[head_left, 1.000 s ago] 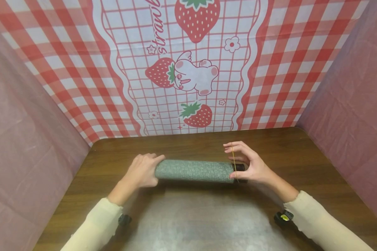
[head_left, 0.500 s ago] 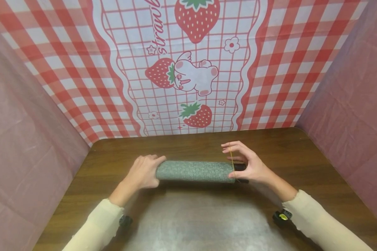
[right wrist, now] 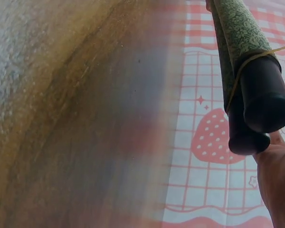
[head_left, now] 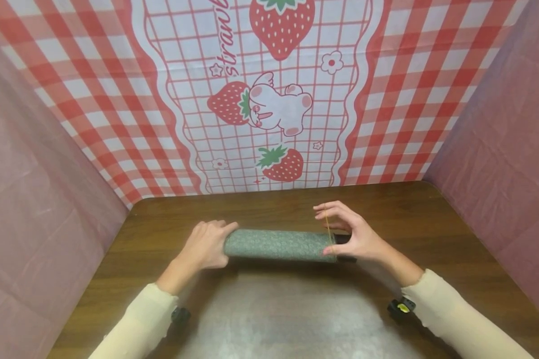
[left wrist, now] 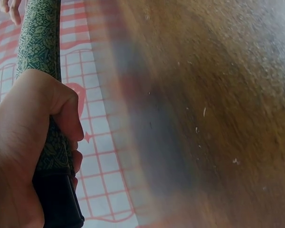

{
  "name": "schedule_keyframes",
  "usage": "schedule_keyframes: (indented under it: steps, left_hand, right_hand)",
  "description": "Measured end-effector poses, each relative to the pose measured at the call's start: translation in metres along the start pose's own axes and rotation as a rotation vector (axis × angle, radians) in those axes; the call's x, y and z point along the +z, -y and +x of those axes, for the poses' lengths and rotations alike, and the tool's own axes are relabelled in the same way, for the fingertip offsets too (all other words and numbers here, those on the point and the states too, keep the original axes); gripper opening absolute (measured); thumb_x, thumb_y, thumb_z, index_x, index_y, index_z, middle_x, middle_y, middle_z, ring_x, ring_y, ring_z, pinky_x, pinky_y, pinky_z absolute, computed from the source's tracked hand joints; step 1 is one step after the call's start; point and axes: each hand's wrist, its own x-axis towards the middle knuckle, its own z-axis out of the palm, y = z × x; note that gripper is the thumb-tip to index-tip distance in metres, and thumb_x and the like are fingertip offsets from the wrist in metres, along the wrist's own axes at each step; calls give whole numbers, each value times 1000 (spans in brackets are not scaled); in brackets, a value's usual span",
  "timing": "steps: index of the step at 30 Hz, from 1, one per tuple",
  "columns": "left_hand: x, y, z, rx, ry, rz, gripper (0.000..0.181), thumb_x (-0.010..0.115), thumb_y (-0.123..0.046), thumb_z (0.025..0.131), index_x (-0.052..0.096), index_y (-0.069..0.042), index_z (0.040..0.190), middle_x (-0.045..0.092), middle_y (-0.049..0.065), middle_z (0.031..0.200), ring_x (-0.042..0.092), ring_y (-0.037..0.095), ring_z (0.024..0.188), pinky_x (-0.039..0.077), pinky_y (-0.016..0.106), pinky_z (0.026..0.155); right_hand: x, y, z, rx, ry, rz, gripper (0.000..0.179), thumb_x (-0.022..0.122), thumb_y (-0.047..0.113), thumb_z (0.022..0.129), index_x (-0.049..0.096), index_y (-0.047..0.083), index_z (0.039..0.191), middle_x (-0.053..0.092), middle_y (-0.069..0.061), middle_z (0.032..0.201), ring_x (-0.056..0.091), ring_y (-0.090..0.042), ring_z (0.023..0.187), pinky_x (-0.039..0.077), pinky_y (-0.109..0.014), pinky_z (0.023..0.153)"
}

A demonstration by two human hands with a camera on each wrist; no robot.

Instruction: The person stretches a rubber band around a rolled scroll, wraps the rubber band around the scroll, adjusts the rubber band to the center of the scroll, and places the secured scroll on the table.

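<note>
A rolled scroll (head_left: 278, 245) in green floral cloth is held level above the table. Its two rollers lie side by side, with black end knobs (right wrist: 268, 114) in the right wrist view. My left hand (head_left: 205, 244) grips the scroll's left end; a black knob (left wrist: 59, 202) shows below that hand in the left wrist view. At the other end, my right hand (head_left: 361, 237) stretches a thin yellow rubber band (head_left: 327, 224) between spread fingers and thumb. The band (right wrist: 251, 58) passes round both rollers near where cloth meets knobs. The right fingertips are mostly hidden in the right wrist view.
The brown wooden table (head_left: 269, 319) extends below both hands. Behind it hangs a red-and-white checked strawberry cloth (head_left: 278, 109). Pink cloths (head_left: 40, 149) close off the left and right sides.
My right hand has shifted slightly left, carrying the rubber band from the black knobs onto the edge of the green cloth. The left hand and scroll have barely moved, a touch to the right.
</note>
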Motion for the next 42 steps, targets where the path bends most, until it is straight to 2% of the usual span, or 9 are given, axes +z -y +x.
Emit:
schedule_keyframes:
  steps: [5,7,8,15,18,25,27,33,42]
  left_hand:
    - [0,3,-2,8,-14,0,78,88,-19,58,74,-16,135,81,10,104,75,30,83,62,48,74]
    - [0,3,-3,8,-13,2,79,88,-19,58,74,-15,135,81,11,106,76,31,86,63,49,76]
    - [0,4,-4,7,-11,4,79,88,-19,58,74,-15,136,82,12,106,77,31,87,63,49,76]
    - [2,5,-5,15,7,1,80,87,-20,58,74,-16,137,81,12,106,75,30,84,62,49,75]
    - [3,4,-5,21,8,7,80,87,-20,57,74,-17,136,82,11,105,75,30,81,62,48,73]
    - [2,4,-5,27,-8,20,76,88,-20,57,74,-18,132,78,8,99,72,27,77,60,46,70]
    - [3,5,-6,30,-13,23,75,88,-21,56,73,-19,130,77,7,97,72,27,78,59,45,70]
    - [5,4,-6,23,-23,36,76,90,-21,56,73,-20,130,78,7,99,73,27,82,60,47,73]
    - [7,2,-6,21,-11,46,75,89,-20,57,74,-21,131,79,6,101,74,27,84,63,49,78]
  right_hand:
    - [-4,1,-3,6,-10,72,77,94,-19,71,58,-16,139,57,10,163,62,-5,149,61,-29,114]
    - [-4,1,-4,9,-8,91,77,92,-21,71,56,-18,139,56,12,165,61,-5,150,61,-28,114]
    - [-4,0,-5,10,-7,100,77,92,-21,72,55,-19,140,56,11,165,61,-5,150,61,-28,114]
    - [-5,-2,-8,8,-18,182,73,91,-17,78,58,-16,143,58,-20,167,64,-11,151,64,-41,114]
    - [-4,0,-7,6,-24,195,69,91,-14,81,59,-17,141,62,-18,165,66,-12,149,64,-42,113]
    - [-1,6,-4,31,-90,147,57,87,-19,82,67,-16,135,73,-1,155,74,-14,140,66,-36,109]
    - [0,7,-2,14,-103,138,56,84,-22,82,66,-20,134,74,-1,153,75,-15,138,66,-37,108]
    - [1,11,4,-33,-164,93,52,82,-23,84,70,-17,134,80,-7,145,79,-13,130,68,-27,97]
    - [4,17,8,-13,-258,13,46,78,-29,83,77,-12,126,86,3,130,84,-9,114,68,-24,89]
